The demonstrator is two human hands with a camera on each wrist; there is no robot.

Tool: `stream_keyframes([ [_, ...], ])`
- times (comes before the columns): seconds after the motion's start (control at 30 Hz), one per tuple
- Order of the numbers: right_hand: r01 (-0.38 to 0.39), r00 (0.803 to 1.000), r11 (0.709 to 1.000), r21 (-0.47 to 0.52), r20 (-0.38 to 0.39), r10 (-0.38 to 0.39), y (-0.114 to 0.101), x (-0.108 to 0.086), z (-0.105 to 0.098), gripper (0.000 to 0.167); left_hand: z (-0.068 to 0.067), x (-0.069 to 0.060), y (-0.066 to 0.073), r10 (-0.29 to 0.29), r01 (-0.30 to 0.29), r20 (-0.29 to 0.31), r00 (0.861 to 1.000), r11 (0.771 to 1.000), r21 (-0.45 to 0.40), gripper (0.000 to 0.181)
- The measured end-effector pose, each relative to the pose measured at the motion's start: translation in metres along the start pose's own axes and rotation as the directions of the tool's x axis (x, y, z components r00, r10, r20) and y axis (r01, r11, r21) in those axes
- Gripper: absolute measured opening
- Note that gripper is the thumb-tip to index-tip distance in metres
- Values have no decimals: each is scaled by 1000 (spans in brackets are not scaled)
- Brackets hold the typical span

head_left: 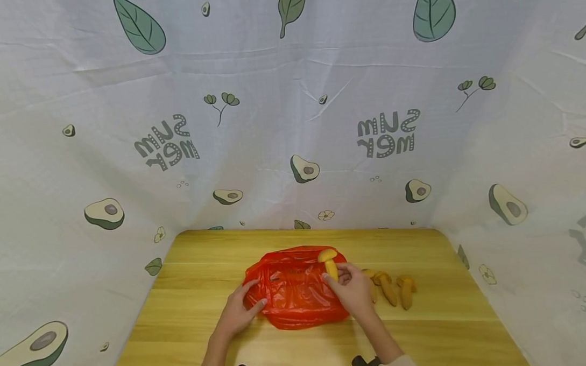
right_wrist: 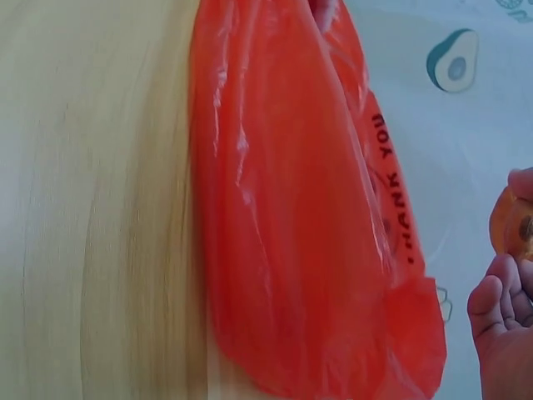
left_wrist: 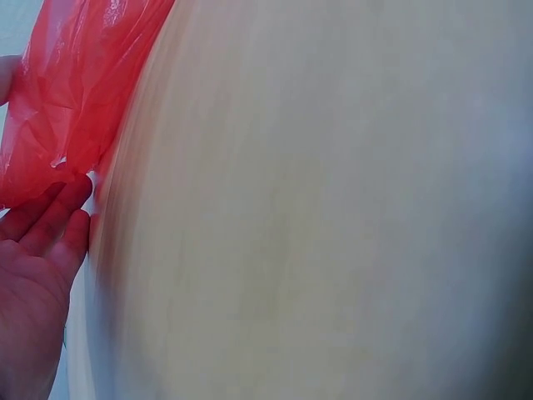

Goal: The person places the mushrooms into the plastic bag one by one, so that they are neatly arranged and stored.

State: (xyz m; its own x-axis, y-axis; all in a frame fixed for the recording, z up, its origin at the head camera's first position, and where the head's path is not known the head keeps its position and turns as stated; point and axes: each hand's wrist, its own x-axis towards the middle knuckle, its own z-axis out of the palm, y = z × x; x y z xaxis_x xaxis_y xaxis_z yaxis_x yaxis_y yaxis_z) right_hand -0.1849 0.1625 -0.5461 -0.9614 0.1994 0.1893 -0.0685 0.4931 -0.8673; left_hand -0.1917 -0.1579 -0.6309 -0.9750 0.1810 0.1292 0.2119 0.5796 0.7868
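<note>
In the head view, a red plastic bag [head_left: 301,290] lies on the wooden table between the two hands. My left hand [head_left: 236,312] rests against its left side, thumb and fingers spread apart. The left wrist view shows those fingers [left_wrist: 57,218] fairly straight and touching the red film. Over the bag's right part, my right hand [head_left: 352,291] pinches a yellow-brown mushroom [head_left: 330,263] by its stem, cap upward. Only part of that mushroom [right_wrist: 510,221] shows at the edge of the right wrist view. What the bag contains is hidden.
Several more mushrooms [head_left: 406,291] lie on the table [head_left: 453,328] just right of the right hand, one partly covered by it. Behind and beside the table hangs a pale cloth [head_left: 262,141] printed with avocados and leaves.
</note>
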Motion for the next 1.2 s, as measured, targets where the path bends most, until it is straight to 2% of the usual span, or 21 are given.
stream_keyframes([
  [0.13, -4, 1000, 1000, 6, 12, 4, -4, -2, 11, 42, 0, 0, 1, 3, -3, 0, 1000, 1000, -3, 63],
  [0.47, 19, 994, 998, 54, 104, -24, -9, -6, 40, 39, -1, 1, 1, 2, -2, -5, 1000, 1000, -9, 64],
  [0.77, 16, 991, 999, 44, 133, -22, -8, -9, 67, 37, 2, 0, -1, -12, 12, 3, 1000, 1000, -13, 66],
  [1.0, 25, 986, 999, 27, 165, -29, -11, -9, 85, 32, 0, 0, 2, -4, 4, -13, 1000, 1000, -10, 63],
  [1.2, -16, 989, 1000, -4, 146, 16, -14, -13, 100, 34, 1, -1, 2, -12, 12, -8, 1000, 1000, -9, 64],
])
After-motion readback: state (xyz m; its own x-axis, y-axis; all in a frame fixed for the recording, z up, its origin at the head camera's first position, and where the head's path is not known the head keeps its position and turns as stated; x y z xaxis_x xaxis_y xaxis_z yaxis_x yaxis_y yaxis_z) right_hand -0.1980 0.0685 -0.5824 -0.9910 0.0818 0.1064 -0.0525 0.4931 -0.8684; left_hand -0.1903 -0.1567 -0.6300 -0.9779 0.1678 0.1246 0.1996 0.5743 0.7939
